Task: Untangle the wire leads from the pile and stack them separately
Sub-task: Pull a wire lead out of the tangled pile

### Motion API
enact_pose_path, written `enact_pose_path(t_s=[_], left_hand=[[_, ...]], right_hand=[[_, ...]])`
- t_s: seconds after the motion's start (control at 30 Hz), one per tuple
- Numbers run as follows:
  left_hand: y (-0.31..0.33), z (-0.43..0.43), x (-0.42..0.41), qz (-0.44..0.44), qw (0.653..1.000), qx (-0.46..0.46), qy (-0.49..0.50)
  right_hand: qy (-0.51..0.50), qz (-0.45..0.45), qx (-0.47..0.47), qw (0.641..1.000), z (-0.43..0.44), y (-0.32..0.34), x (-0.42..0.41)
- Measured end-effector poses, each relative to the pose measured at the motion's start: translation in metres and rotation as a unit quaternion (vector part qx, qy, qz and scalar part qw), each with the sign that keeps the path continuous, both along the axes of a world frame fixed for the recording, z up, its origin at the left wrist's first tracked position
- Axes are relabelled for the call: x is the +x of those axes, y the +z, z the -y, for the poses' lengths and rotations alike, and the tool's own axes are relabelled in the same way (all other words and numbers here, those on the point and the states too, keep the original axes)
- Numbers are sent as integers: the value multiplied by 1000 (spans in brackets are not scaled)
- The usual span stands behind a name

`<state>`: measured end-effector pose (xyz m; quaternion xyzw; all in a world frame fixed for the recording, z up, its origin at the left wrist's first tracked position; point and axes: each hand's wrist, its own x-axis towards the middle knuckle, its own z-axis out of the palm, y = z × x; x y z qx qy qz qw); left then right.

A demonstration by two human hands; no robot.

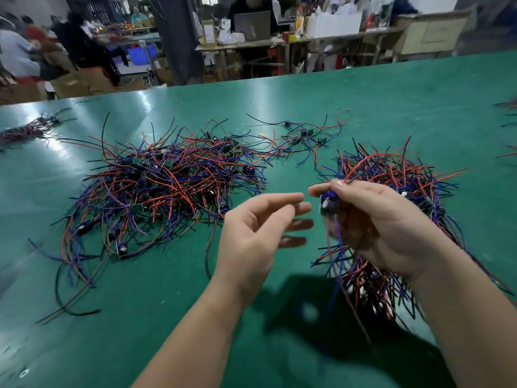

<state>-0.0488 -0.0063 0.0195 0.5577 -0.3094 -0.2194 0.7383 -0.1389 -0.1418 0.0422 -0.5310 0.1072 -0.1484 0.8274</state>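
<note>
Right hand (375, 219) pinched one red-and-blue wire lead (328, 201) with a small blue part, center-right; left hand (251, 233) was loosely open, empty.

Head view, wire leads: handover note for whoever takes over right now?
Left grip: fingers relaxed, holds nothing, above the table.
Right grip: pinches one lead, wires hanging down.
Tangled pile at left; second heap under the right grip, apparently the sorted stack; few loose leads behind.
Done: part sorted. Left: place the held lead, then work through the big pile.
</note>
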Motion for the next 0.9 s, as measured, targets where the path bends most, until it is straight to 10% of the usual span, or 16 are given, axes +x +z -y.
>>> enact_pose_path(t_s=[0.23,0.53,0.7,0.9], left_hand=[[-2,3,-3,-107,984,96,-107],[-3,-10,0,-54,919,268,-285],[1,-4,7,-97,964,194,-154],[-2,0,19,-166,981,102,-8]], right_hand=[[-59,-49,-276,958,0,-11,2],[-331,53,15,942,32,7,-10],[-470,130,43,872,37,6,-10],[-181,43,-376,908,1,-8,1]])
